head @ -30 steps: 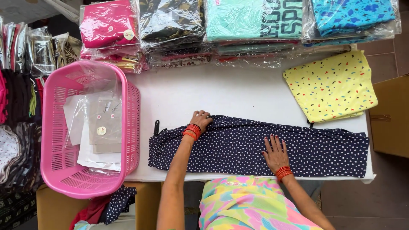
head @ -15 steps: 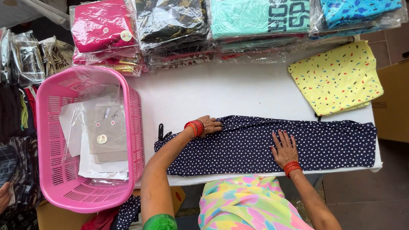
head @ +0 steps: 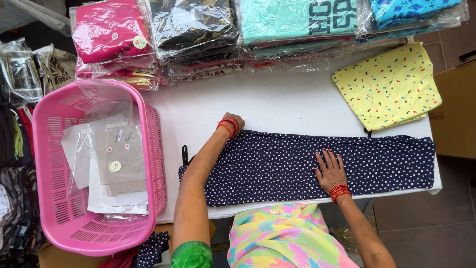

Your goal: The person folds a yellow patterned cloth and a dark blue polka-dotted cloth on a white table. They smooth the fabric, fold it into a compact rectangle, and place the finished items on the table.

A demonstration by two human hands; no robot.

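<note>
Mid-fold by the look of it: navy dotted garment (head: 277, 166) laid out flat just right of the pink basket (head: 154, 164). Left hand (head: 233, 123) curled at its far edge, maybe pinching it. Right hand (head: 329, 171) spread flat, pressing down. Next up probably needs the edges kept lined up.

Left hand (head: 237, 120) curled, right hand (head: 329, 169) flat

Matt dotted navy cloth (head: 277, 164), smooth white table (head: 277, 104), glossy pink plastic basket (head: 54, 208), shiny plastic-wrapped garments (head: 193, 30)

Red bangles (head: 229, 126), green sleeve (head: 191, 254)
</note>
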